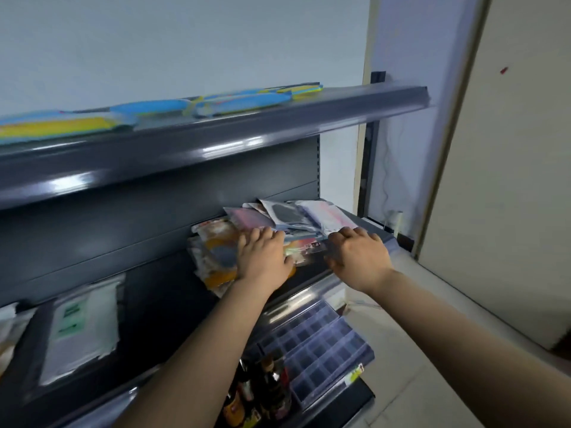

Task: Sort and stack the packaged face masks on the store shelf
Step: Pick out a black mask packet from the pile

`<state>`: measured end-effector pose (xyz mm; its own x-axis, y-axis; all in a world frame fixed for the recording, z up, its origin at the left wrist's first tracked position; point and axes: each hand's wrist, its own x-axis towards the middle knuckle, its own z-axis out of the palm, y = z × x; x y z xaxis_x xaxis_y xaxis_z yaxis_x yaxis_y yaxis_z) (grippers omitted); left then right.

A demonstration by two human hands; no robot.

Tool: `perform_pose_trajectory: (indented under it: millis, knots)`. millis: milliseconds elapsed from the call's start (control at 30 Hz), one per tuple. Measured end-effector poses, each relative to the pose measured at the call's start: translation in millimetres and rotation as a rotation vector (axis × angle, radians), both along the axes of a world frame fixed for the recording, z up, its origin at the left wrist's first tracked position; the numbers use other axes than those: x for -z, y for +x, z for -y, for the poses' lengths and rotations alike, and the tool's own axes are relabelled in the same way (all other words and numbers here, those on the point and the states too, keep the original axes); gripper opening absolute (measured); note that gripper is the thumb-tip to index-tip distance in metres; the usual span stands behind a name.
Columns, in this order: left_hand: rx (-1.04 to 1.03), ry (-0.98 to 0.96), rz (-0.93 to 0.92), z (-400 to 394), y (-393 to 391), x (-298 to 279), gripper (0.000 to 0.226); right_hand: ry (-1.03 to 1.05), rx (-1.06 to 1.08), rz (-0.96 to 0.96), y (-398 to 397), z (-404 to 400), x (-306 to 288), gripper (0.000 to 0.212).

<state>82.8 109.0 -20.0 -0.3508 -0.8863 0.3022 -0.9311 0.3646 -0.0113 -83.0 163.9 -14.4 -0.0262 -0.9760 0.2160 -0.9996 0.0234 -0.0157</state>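
Observation:
A loose pile of packaged face masks [293, 216] lies at the right end of the dark grey middle shelf [160, 291]. Beside it on the left is an orange-and-white mask pack [213, 242] with more under it. My left hand [262, 256] rests flat on the packs between these two groups, fingers straight. My right hand [358, 257] lies on the pile's front right edge with its fingers bent over the packs; whether it grips one is hidden by blur. A white pack with green print [82, 325] lies apart on the shelf's left part.
The top shelf [216, 140] overhangs my hands and carries blue and yellow flat packs [213, 101]. Below the middle shelf are clear compartment boxes [321, 344] and dark bottles [268, 387]. A wall and a cream door panel [509, 180] stand to the right.

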Motion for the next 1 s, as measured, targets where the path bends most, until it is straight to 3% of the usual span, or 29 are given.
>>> perform_pose_trajectory:
  millis: [433, 767, 1000]
  knots:
    - [-0.049, 0.031, 0.008, 76.1, -85.6, 8.5, 0.049, 0.081, 0.014, 0.206, -90.1, 85.1, 16.7, 0.045]
    - [-0.196, 0.067, 0.004, 137.5, -96.7, 13.1, 0.049, 0.219, -0.008, 0.432, -119.8, 176.1, 37.2, 0.063]
    - [-0.352, 0.125, 0.034, 152.4, -90.3, 22.3, 0.055, 0.31, -0.056, 0.379, -122.5, 217.0, 58.4, 0.09]
